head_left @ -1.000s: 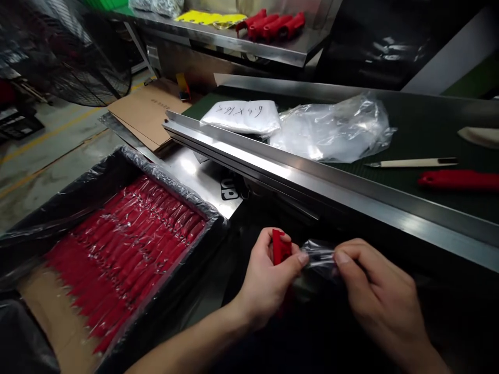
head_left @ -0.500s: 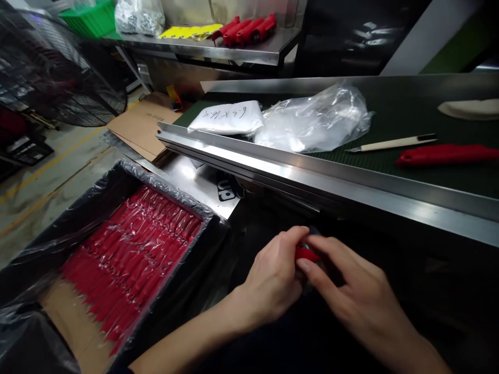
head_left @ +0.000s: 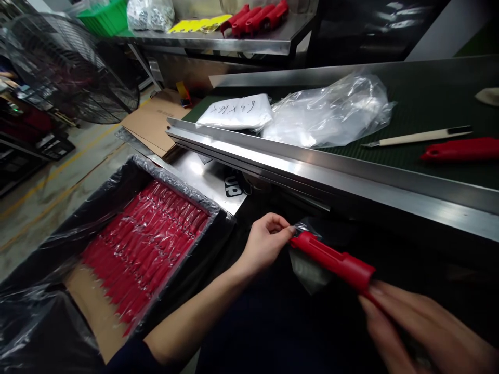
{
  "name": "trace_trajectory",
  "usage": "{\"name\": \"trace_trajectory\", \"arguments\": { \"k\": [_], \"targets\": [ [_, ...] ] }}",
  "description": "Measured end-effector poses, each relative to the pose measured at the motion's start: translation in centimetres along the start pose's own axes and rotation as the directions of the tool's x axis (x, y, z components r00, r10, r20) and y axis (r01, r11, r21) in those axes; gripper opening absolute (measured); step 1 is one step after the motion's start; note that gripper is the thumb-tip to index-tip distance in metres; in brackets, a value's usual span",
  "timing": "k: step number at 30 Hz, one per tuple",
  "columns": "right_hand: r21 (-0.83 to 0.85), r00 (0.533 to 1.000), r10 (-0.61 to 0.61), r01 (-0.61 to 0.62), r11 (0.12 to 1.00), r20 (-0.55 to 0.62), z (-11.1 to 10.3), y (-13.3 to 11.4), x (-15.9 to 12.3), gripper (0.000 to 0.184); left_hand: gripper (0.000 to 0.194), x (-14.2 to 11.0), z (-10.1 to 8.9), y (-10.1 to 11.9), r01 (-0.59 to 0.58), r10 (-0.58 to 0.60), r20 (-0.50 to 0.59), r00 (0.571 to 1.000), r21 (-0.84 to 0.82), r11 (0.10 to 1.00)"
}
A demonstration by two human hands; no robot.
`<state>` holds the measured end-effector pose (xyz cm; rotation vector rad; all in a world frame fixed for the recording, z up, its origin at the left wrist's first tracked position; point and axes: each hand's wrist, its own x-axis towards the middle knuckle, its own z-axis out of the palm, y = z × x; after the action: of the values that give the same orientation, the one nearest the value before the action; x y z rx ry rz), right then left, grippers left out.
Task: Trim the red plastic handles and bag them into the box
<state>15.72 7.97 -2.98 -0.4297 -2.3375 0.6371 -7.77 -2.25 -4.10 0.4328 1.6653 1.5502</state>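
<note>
A long red plastic part, shaped like a hollow handle, slants in front of my body below the conveyor edge. Its near end is gripped by my right hand, thumb and fingers closed round it. At the far tip, my left hand pinches the mouth of a clear plastic bag, which hangs under and behind the red part. Whether the left fingertips also touch the red part I cannot tell. The tip looks to be at the bag's opening.
Left, a carton with a black plastic liner holds rows of bagged red parts. On the conveyor lie a white packet, clear bags, a craft knife and another red part. A fan stands behind.
My hands, close together before, are now apart. The red part, mostly hidden earlier, shows at length in my right hand, which has moved right. The clear bag has come into view.
</note>
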Motion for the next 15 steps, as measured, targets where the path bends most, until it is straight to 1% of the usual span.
{"name": "trace_trajectory", "arguments": {
  "k": [2, 3, 4, 6, 8, 9, 11, 12, 13, 14, 15],
  "targets": [
    [-0.099, 0.986, -0.165, 0.168, 0.981, 0.038, 0.5, -1.2, 0.9, 0.055, 0.020, -0.5, 0.1, 0.2, 0.019, -0.019, 0.001, 1.000, -0.022, 1.000],
    [-0.151, 0.976, -0.212, 0.217, 0.964, 0.049, 0.7, -1.7, 1.3, 0.058, 0.019, -0.8, 0.0, 0.3, 0.024, -0.024, 0.004, 1.000, -0.028, 0.999],
    [-0.187, 0.972, -0.227, 0.233, 0.954, 0.053, 0.9, -2.0, 1.6, 0.059, 0.018, -1.0, 0.0, 0.3, 0.024, -0.024, 0.007, 1.000, -0.031, 0.999],
    [-0.205, 0.968, -0.241, 0.249, 0.946, 0.067, 1.2, -2.1, 1.8, 0.059, 0.017, -1.3, -0.1, 0.2, 0.013, -0.013, 0.006, 1.000, -0.031, 0.999],
    [-0.190, 0.954, -0.271, 0.292, 0.937, 0.131, 1.5, -1.9, 1.8, 0.057, 0.018, -1.5, -0.4, 0.1, -0.021, 0.021, -0.002, 1.000, -0.017, 1.000],
    [-0.179, 0.936, -0.297, 0.330, 0.927, 0.191, 1.5, -1.6, 1.8, 0.055, 0.018, -1.6, -0.5, 0.1, -0.045, 0.045, -0.005, 0.999, -0.004, 0.999],
    [-0.164, 0.878, -0.358, 0.422, 0.892, 0.316, 1.6, -0.9, 1.9, 0.050, 0.017, -1.9, -1.0, 0.3, -0.107, 0.107, 0.001, 0.994, 0.034, 0.994],
    [-0.152, 0.850, -0.384, 0.460, 0.875, 0.362, 1.7, -0.6, 2.0, 0.050, 0.015, -2.1, -1.2, 0.4, -0.144, 0.143, 0.008, 0.990, 0.059, 0.988],
    [-0.132, 0.830, -0.401, 0.481, 0.867, 0.387, 1.8, -0.3, 2.1, 0.050, 0.013, -2.4, -1.4, 0.5, -0.180, 0.180, 0.015, 0.984, 0.085, 0.980],
    [-0.118, 0.829, -0.402, 0.478, 0.871, 0.388, 2.0, 0.0, 2.2, 0.050, 0.012, -2.7, -1.5, 0.6, -0.216, 0.215, 0.019, 0.976, 0.108, 0.970],
    [-0.114, 0.848, -0.393, 0.456, 0.883, 0.355, 2.3, 0.2, 2.2, 0.049, 0.011, -3.2, -1.6, 0.7, -0.253, 0.253, 0.017, 0.967, 0.131, 0.959]
  ]
}}
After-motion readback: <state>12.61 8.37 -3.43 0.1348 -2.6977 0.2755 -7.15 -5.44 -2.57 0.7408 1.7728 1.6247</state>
